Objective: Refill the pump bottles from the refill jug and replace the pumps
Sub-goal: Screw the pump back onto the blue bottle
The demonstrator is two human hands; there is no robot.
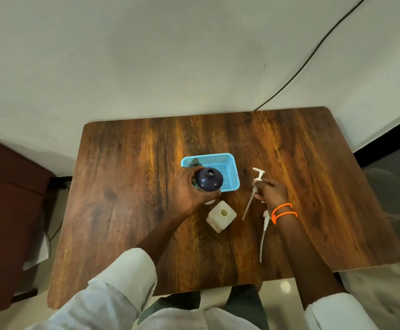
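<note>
Item, desk (127,186): wooden, carrying all that follows; we take the blue basket (227,165) as landmark.

Item, dark bottle (209,179): at the basket's near-left corner, mouth open, no pump fitted. Our left hand (189,194) is wrapped around its side, steadying it.

Item, pump (256,184): right of the basket, pinched in our right hand (271,192), dip tube slanting down toward the desk.

Item, square white bottle (221,216): just near of the basket, mouth open.

Item, second pump (263,234): near-right of the basket, lying loose on the desk.

Refill jug: we cannot pick it out.

Step, as we judge: replacing the pump on the dark bottle. Next, we must swing the tube tip over the narrow mouth, thread it straight down, then screw the collar.
</note>
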